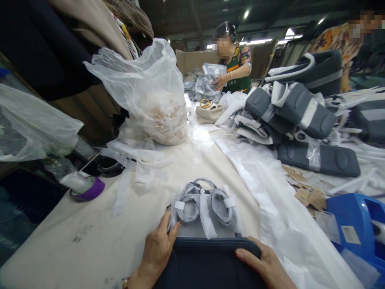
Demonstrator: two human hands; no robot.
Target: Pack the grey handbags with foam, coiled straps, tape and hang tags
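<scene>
A dark navy handbag (207, 265) is at the bottom centre, close to my body. My left hand (156, 247) grips its left side, thumb near the upper edge. My right hand (266, 259) clasps the right corner, with the thumb on the dark face and the other fingers hidden beyond the edge. Just past the dark edge lie two coiled straps (189, 209) in clear plastic wrap on a grey part of the bag. Between the coils runs a white strip of wrapping (207, 218).
A cloth-covered table (99, 237) carries a big plastic bag (162, 92), a purple tape roll (90, 190), white wrapping sheets (270, 192), a blue plastic tape dispenser (350, 224) and stacked dark bags (319, 158). Across the table, a person (237, 64) handles plastic-wrapped items; another stands far right.
</scene>
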